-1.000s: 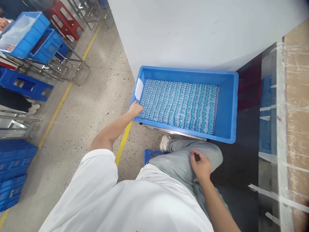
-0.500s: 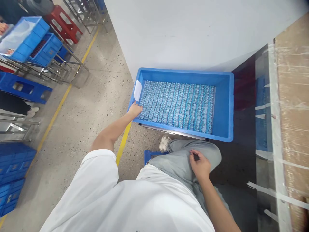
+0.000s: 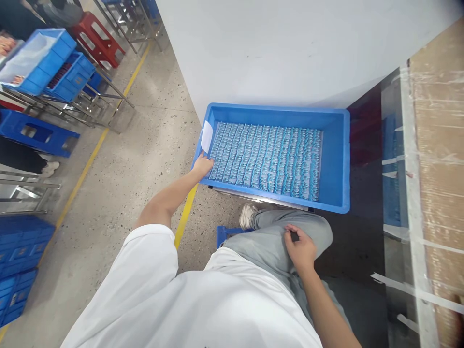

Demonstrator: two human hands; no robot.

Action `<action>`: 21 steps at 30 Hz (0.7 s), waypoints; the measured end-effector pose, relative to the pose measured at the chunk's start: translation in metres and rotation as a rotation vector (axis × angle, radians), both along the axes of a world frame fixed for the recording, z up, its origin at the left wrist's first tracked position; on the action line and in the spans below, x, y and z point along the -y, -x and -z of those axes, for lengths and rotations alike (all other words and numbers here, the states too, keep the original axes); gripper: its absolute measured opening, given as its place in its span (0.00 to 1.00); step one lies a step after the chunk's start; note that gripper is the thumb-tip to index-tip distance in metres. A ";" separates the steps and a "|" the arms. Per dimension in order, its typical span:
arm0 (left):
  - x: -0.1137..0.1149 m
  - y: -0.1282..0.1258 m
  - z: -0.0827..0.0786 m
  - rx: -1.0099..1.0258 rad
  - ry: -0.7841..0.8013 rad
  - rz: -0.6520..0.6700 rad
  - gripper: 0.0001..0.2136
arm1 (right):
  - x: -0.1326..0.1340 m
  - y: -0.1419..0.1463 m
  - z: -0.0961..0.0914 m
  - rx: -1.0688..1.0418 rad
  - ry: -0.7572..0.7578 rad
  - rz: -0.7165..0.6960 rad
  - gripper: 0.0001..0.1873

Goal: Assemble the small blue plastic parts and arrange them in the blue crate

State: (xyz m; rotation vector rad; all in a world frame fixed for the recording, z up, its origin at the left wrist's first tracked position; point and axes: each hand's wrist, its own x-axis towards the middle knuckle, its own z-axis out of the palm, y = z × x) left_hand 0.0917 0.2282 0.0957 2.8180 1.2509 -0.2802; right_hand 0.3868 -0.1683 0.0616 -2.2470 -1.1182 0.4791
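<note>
A blue plastic bin (image 3: 335, 162) stands in front of me on a low metal-edged support. Rows of small blue-and-silver pieces (image 3: 266, 157), too small to name, fill most of its floor on a pale sheet. A white paper label (image 3: 207, 137) sits on the bin's left end. My left hand (image 3: 203, 165) is closed over the rim at the near left corner, just below the label. On my grey-trousered thigh (image 3: 261, 241) rests my right hand (image 3: 301, 247), its fingers curled around a dark patch that I cannot make out.
A white wall (image 3: 290, 53) rises behind the bin. To the right stands a large carton (image 3: 438, 159) wrapped in film. On the left are a metal rack with blue bins (image 3: 68, 79), a red stool (image 3: 99, 38), stacked blue crates (image 3: 21, 261) and a seated person's shoe (image 3: 50, 168).
The view has shifted very slightly. Both hands and the bin keep their places.
</note>
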 end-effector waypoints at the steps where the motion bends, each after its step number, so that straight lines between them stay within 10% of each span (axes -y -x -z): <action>1: 0.000 0.000 0.001 0.006 0.005 -0.005 0.14 | 0.000 0.000 0.000 0.005 -0.009 -0.001 0.20; 21: -0.001 -0.001 -0.006 0.148 0.155 -0.122 0.13 | 0.000 0.000 0.004 0.015 -0.032 -0.006 0.19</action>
